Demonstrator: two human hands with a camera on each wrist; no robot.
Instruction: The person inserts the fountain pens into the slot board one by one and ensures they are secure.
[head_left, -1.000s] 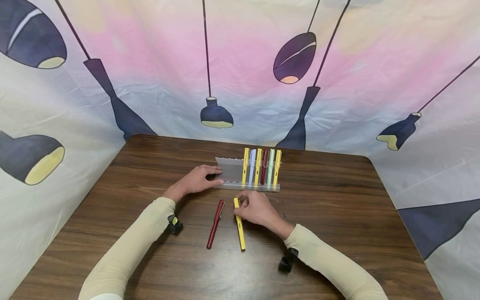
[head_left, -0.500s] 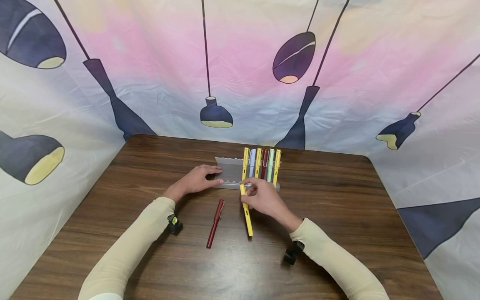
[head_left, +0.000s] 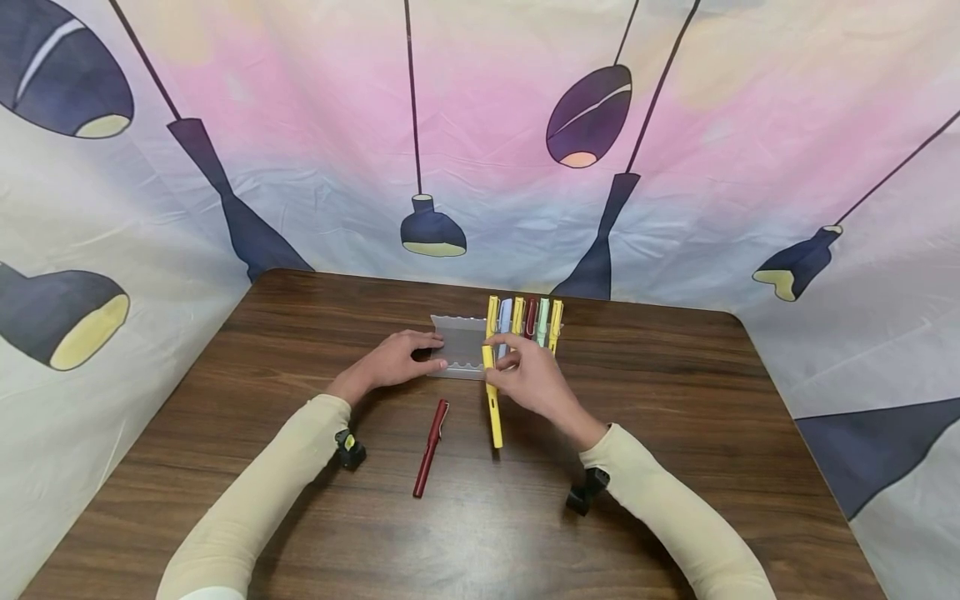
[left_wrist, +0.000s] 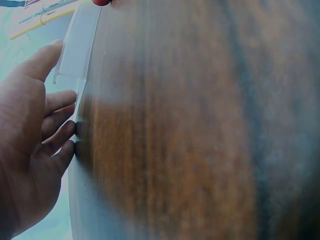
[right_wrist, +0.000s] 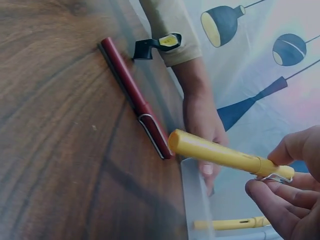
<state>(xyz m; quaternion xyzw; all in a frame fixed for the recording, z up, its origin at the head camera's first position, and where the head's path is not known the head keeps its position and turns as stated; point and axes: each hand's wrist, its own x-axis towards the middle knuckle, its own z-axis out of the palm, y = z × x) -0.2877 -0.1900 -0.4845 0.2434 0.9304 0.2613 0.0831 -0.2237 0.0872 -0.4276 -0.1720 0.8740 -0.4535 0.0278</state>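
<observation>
My right hand (head_left: 536, 379) pinches a yellow pen (head_left: 493, 408) near its clip end, thumb on one side and fingers on the other. In the right wrist view that yellow pen (right_wrist: 220, 154) is raised off the table, its far end pointing toward the dark red pen (right_wrist: 130, 85). My left hand (head_left: 393, 358) touches the left end of a clear plastic pen rack (head_left: 461, 343), fingers relaxed and thumb spread along it. Seated in the rack's right part are several pens: yellow (head_left: 492, 312), light blue (head_left: 506, 312), dark red (head_left: 532, 315) and mint green (head_left: 543, 312) among them. My right hand hides their lower ends.
A dark red pen (head_left: 431, 450) lies on the brown wooden table (head_left: 300, 517) in front of the rack. Behind the table hangs a cloth backdrop (head_left: 495, 167) printed with lamps. Black cameras sit on the left wrist (head_left: 349, 450) and the right wrist (head_left: 587, 492).
My right hand has lifted the yellow pen from the table and carried it forward and slightly right, over the rack's front edge. The left hand has stayed put.
</observation>
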